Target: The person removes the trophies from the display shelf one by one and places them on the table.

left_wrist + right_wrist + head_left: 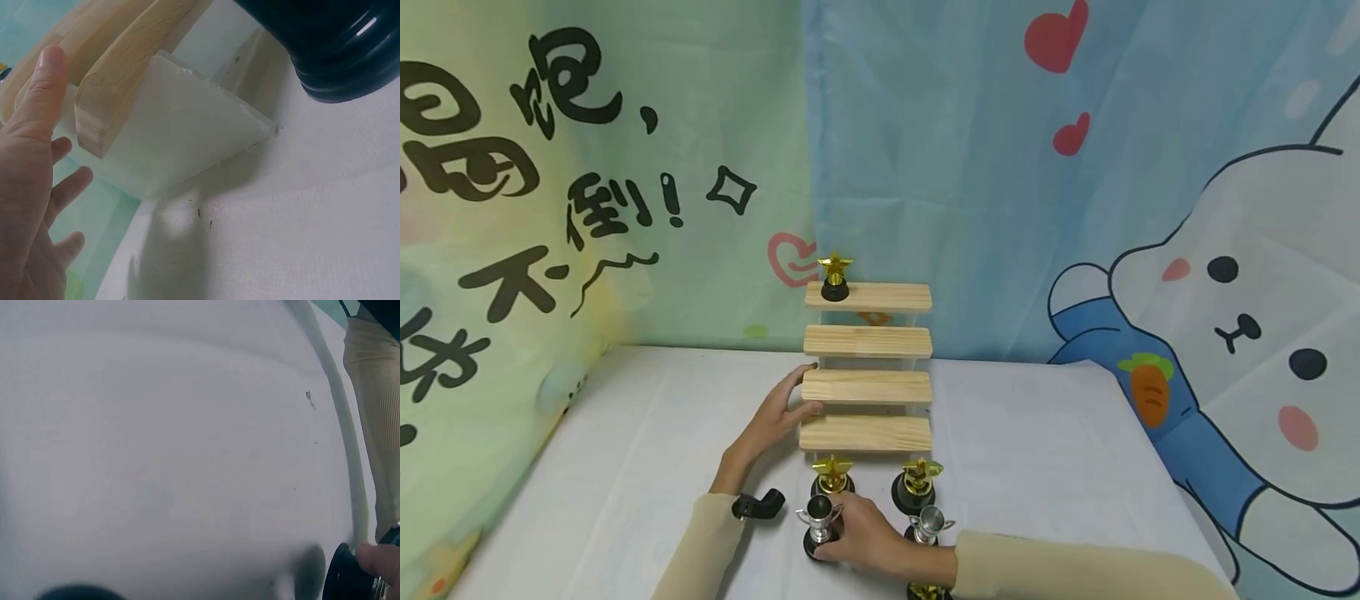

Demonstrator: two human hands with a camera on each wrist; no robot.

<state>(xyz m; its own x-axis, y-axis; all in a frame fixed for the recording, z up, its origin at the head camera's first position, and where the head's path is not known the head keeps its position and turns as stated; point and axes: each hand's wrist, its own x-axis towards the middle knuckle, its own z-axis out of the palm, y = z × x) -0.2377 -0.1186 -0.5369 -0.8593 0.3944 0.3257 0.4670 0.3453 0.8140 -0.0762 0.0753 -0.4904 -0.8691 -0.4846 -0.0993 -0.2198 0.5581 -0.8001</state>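
Observation:
My right hand (871,533) holds a small silver trophy cup (820,510) low down, near its black base; in the right wrist view a thumb (380,559) lies against that black base (345,575). Just behind it stands a gold star trophy (832,475). My left hand (775,417) is at the left side of a four-tier wooden display stand (867,387), thumb and fingers spread around the ends of the middle tiers. The left wrist view shows this hand (31,156) with a straight thumb beside a wooden tier (119,81) and loosely spread fingers.
Another gold star trophy (832,271) stands at the left of the top tier. Right of my right hand are a gold trophy (917,479), a silver cup (932,522) and a partly cut-off gold one (927,592). A white cloth (1037,467) covers the table; printed curtains (925,125) hang behind.

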